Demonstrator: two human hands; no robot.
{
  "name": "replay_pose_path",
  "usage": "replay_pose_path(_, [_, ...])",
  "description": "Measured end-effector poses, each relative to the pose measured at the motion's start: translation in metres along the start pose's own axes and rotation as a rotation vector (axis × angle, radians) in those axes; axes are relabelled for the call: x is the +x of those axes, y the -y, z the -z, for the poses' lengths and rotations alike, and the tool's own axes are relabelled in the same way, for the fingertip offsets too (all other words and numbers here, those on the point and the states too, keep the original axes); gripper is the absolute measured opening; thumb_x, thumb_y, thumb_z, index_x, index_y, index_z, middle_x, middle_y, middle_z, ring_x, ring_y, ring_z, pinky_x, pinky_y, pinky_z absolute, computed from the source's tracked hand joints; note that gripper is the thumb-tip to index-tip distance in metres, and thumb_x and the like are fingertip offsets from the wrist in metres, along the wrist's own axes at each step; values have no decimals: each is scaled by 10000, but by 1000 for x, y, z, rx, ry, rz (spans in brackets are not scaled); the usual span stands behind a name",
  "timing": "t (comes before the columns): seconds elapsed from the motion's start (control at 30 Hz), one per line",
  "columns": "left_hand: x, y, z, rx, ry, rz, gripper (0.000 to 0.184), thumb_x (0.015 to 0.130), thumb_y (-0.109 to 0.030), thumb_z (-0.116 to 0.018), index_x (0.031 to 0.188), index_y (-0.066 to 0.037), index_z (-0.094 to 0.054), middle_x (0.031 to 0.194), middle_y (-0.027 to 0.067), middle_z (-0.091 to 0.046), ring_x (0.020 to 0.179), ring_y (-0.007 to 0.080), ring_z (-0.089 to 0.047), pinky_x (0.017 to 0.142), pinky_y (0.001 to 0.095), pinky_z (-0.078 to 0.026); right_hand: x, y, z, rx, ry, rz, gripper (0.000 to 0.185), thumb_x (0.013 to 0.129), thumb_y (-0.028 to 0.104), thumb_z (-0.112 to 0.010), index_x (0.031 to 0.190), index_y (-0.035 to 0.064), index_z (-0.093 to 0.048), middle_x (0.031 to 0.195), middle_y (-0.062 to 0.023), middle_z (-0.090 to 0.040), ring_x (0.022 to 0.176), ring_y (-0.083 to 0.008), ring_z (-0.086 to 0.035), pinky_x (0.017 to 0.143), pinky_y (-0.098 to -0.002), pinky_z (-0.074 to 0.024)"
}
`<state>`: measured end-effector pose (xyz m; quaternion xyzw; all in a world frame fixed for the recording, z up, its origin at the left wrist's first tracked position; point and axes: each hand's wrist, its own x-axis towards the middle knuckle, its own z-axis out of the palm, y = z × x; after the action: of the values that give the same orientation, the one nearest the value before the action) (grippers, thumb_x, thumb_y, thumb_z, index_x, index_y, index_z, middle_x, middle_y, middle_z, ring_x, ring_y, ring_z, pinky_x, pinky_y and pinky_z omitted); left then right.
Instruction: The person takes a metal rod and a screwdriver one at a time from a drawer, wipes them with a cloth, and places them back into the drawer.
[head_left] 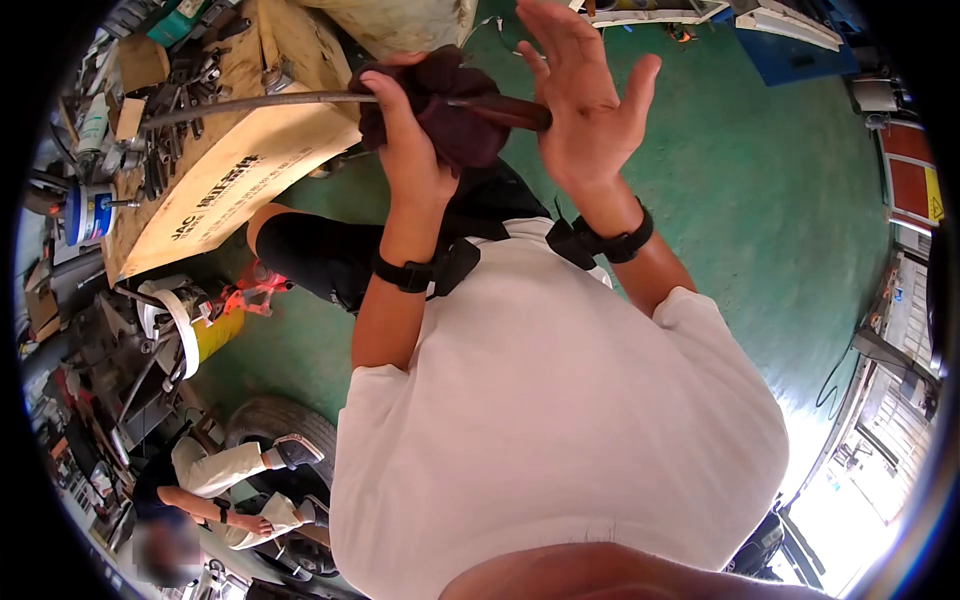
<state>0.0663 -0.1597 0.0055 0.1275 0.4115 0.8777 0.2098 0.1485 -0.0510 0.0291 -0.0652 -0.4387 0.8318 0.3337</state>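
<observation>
My left hand (408, 140) is closed round a dark maroon cloth (455, 110), which is wrapped about a long thin rod (270, 101). The rod runs from the cluttered bench at the left, through the cloth, to a thicker brown end (520, 113) on the right. My right hand (590, 105) is open, palm in view and fingers spread, its palm edge beside the tip of that brown end. Whether palm and tip touch is unclear.
A cardboard box (225, 190) lies on the bench with loose tools (175, 125) beyond it. Below stands a yellow bucket (218, 332) near a red tool (258, 285). At lower left a person (215, 500) sits beside a tire (285, 422). The floor (740, 190) is green.
</observation>
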Motion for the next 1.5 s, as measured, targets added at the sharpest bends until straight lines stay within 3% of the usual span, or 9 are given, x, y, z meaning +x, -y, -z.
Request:
replay_pose_path(0.13, [5,-11,-2,-173,-112,-28,531,924,-603,-342,1113,-124,-473,1116,91,-565,1033,213,-556,908,358,-457,-4,-14,26,-90,83,-46,812,891,685,-132,1458,115,-252,1447,-144,-327,1346,-293,-281,1060,-483,-211])
replay_pose_path(0.2, [5,-18,-11,-172,-98,-36,525,929,-598,-333,1107,-124,-471,1127,94,-562,1043,212,-552,915,358,-453,-14,-24,40,300,214,-459,606,940,485,-414,1382,75,-356,1394,-136,-384,1301,-247,-356,1057,-452,-298])
replay_pose_path(0.3, [7,-9,-10,-89,-47,-69,514,939,-585,-314,1098,-120,-467,1153,99,-554,1061,215,-544,927,358,-447,-27,-34,32,-119,387,-249,576,843,130,-652,1348,54,-386,1358,-126,-428,1262,-199,-400,1012,-384,-379])
replay_pose_path(0.4, [5,3,-12,78,-4,-120,507,948,-569,-305,1088,-108,-463,1181,101,-541,1075,221,-536,937,357,-443,-21,-31,24,-352,328,-294,647,732,-84,-697,1309,31,-428,1256,-90,-527,1165,-159,-491,945,-314,-442])
replay_pose_path(0.77, [11,4,-16,-181,17,-209,355,1001,-382,-384,856,-59,-406,960,95,-539,1017,179,-495,991,355,-339,-16,-26,29,294,-43,-300,439,787,-38,-648,1189,29,-487,1047,-45,-602,927,-136,-597,843,-292,-485])
replay_pose_path(1.07, [12,-3,-16,-175,-51,-159,413,994,-439,-363,820,-65,-359,840,92,-529,963,228,-521,966,364,-356,-10,-23,3,-115,-301,25,495,796,-24,-680,1187,48,-386,1033,-58,-559,884,-129,-575,786,-261,-486])
replay_pose_path(1.23, [22,11,-5,-66,-153,-288,400,996,-392,-400,789,-51,-370,761,83,-509,767,209,-541,855,350,-446,-4,-30,23,-1261,-213,471,287,788,20,-712,1001,27,-519,891,-71,-547,736,-129,-526,644,-244,-436])
replay_pose_path(1.27, [21,12,-10,-6,-234,-316,373,994,-346,-431,777,-49,-375,729,66,-473,686,186,-525,806,368,-470,-10,-28,17,-1256,-251,314,242,760,35,-734,919,25,-552,758,-67,-506,666,-134,-493,609,-267,-420])
replay_pose_path(1.5, [27,17,-8,79,-233,-372,380,992,-373,-428,781,-60,-381,723,48,-450,710,159,-473,808,322,-442,-3,5,1,-1482,339,476,345,659,204,-775,943,81,-621,826,-74,-507,760,-257,-520,658,-350,-469])
